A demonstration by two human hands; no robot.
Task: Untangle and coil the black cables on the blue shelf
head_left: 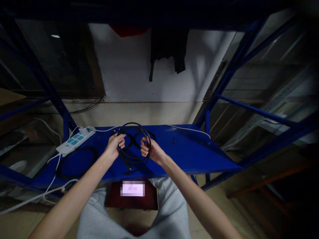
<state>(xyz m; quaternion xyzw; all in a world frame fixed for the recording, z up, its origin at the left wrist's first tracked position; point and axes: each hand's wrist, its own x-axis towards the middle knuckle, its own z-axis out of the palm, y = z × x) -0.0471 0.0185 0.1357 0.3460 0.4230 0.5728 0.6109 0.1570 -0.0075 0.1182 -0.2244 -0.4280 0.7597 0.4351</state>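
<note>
A black cable is wound into a loose coil and held up above the blue shelf. My left hand is closed on the coil's left side, where a plug end shows beside the fingers. On the opposite side, my right hand has its fingers curled round the loops. Near the bottom of the coil a connector end hangs low over the shelf. Behind the hands, more dark loops lie on the shelf, partly hidden by the held coil.
A white power strip with blue socket faces lies at the left, with white cords running from it. Another black cable coil rests in front of it. Blue frame posts rise at both sides. Below the shelf is a dark red stool.
</note>
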